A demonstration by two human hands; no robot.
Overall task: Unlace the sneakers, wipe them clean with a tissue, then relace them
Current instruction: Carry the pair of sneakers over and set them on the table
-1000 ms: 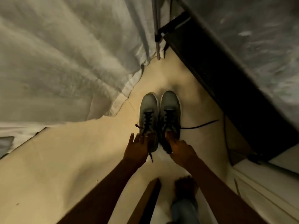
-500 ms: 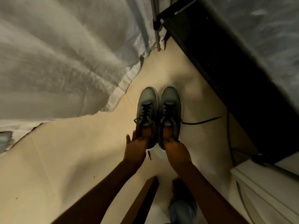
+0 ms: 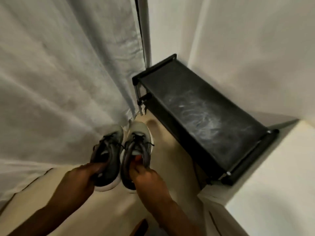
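Two grey sneakers with white soles and dark laces hang side by side above the beige floor, toes pointing away from me. My left hand grips the left sneaker at its heel and collar. My right hand holds the right sneaker, with fingers hooked inside its opening. The laces look threaded through the eyelets, with loose ends at the sides. No tissue is in view.
A low black shoe rack with a dusty top stands to the right against a white wall. A pale curtain hangs down to the floor on the left. A white ledge fills the lower right corner.
Both hands took hold of the sneakers on the floor and lifted them up. The view swung upward, so the shoe rack's top and the wall came into sight.
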